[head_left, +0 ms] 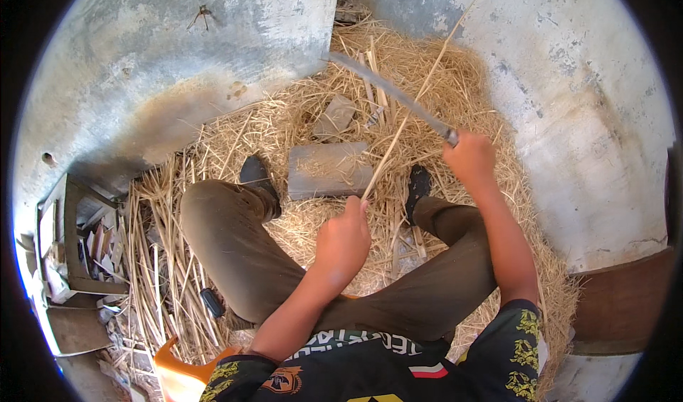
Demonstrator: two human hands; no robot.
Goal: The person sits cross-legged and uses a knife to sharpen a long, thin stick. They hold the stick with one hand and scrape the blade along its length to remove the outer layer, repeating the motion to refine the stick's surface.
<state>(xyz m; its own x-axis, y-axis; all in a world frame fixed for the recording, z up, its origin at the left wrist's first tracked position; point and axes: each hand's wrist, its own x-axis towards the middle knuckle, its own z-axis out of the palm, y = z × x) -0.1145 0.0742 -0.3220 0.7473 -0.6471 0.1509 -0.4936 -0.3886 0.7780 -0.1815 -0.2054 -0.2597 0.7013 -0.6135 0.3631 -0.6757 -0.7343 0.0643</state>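
My left hand (pixel 343 238) is closed around the near end of a long, thin bamboo strip (pixel 407 117). The strip slants up and away to the right, toward the far wall. In my right hand (pixel 471 161) is the handle of a machete (pixel 398 94), whose long, narrow blade points to the far left. In the picture the blade crosses the strip; whether they touch I cannot tell. Between my feet lies a grey rectangular block (pixel 306 187) with shavings on top.
Pale shavings (pixel 455 71) cover the floor around my legs. Several long split strips (pixel 153 260) lie on the left, near a dark small object (pixel 211 302) and a wooden frame box (pixel 99 286). Weathered walls (pixel 235 53) stand ahead. Something orange (pixel 181 370) sits beside me.
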